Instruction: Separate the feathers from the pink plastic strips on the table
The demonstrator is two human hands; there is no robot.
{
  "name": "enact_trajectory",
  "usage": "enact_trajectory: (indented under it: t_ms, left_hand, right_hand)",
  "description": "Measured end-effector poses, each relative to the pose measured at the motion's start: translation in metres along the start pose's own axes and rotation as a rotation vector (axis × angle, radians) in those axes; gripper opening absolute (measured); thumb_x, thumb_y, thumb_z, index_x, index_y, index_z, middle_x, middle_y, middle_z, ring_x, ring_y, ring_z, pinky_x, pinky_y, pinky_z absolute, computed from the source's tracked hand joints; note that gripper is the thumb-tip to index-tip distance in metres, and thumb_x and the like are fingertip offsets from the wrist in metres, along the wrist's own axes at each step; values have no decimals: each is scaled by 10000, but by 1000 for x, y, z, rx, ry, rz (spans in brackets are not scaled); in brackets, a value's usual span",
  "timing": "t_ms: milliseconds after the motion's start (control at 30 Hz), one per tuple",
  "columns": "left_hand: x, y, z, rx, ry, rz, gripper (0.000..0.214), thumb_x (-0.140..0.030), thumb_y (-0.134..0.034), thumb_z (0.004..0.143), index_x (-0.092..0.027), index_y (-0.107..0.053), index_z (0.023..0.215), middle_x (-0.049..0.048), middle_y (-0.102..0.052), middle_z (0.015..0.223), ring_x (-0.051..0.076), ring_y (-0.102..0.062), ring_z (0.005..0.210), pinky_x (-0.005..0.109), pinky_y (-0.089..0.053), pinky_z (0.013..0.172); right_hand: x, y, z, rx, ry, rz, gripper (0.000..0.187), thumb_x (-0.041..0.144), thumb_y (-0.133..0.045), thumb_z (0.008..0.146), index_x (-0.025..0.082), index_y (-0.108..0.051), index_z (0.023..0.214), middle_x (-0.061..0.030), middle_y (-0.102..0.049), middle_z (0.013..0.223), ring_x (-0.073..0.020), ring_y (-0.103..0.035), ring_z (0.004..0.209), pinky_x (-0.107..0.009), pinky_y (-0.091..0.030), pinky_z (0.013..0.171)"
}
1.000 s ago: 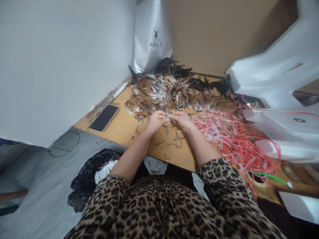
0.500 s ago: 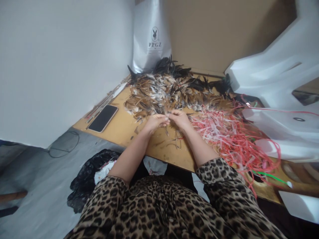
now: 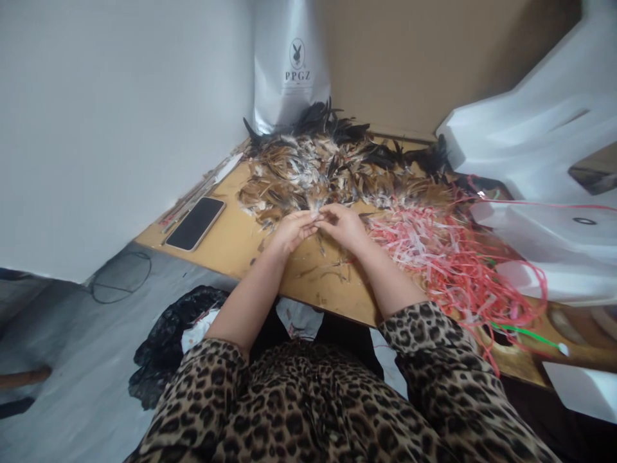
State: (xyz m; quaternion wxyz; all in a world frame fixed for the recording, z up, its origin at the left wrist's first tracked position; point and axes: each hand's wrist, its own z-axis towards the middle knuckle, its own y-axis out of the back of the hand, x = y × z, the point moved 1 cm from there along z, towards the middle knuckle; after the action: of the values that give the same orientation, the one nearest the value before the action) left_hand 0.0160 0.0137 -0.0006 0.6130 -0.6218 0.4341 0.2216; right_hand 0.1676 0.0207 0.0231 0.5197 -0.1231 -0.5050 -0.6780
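My left hand (image 3: 290, 229) and my right hand (image 3: 343, 225) meet fingertip to fingertip at the near edge of a big heap of brown, white and black feathers (image 3: 328, 170). Both hands are closed in a pinch on a small bunch of feathers between them. The heap lies on a yellow wooden table (image 3: 241, 241). To the right of my right hand spreads a tangle of pink and red plastic strips (image 3: 448, 257). Loose bits of feather lie on the wood below my hands.
A black phone (image 3: 195, 223) lies on the table's left corner, with thin sticks (image 3: 193, 196) beside it. A silver bag marked PPGZ (image 3: 292, 71) stands at the back. White foam pieces (image 3: 535, 141) crowd the right. A black plastic bag (image 3: 168, 334) sits on the floor.
My hands stay joined at the heap's edge and have shifted slightly left and up in view as the head moved. The fingers keep working the same small bunch.
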Motion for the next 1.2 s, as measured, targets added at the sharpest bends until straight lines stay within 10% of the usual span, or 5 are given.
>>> enact_trajectory:
  t_ms: [400,667,867,1067,1200]
  left_hand:
    - [0,-4,-4,-61,-50,74,171,-172,-707,653,-109,-648,801,54,-683,781,75,-622,672,186,-478,668]
    - [-4,-1,-1,-138,-178,46,116,-174,-683,678,-113,-642,767,48,-685,790,62,-618,644,139,-459,572]
    - [-3,-2,-3,-129,-183,81,117,-191,-674,689,-113,-644,772,53,-688,800,57,-610,638,131,-455,565]
    - [-4,-3,-4,-125,-184,66,120,-184,-674,685,-117,-632,775,48,-684,797,55,-605,623,133,-438,535]
    - [-5,-4,-3,-156,-194,23,131,-185,-676,687,-119,-621,787,39,-679,786,48,-599,606,128,-421,510]
  right_hand:
    - [13,4,-4,-2,-14,-300,190,295,-559,754,163,-643,860,-57,-647,822,-165,-550,748,-260,-382,701]
    - [48,18,-26,392,-187,-616,183,362,-599,709,199,-682,699,-63,-669,710,-183,-575,674,-278,-376,626]
    - [60,-7,-38,455,-134,-861,249,240,-505,773,99,-699,840,-210,-673,843,-270,-629,770,-357,-433,695]
    - [44,0,-21,428,-203,-784,135,161,-583,677,108,-699,723,-179,-671,717,-257,-620,683,-337,-425,628]
    - [22,30,-5,248,-258,-262,135,248,-634,641,152,-632,547,-35,-576,503,-134,-503,507,-264,-363,531]
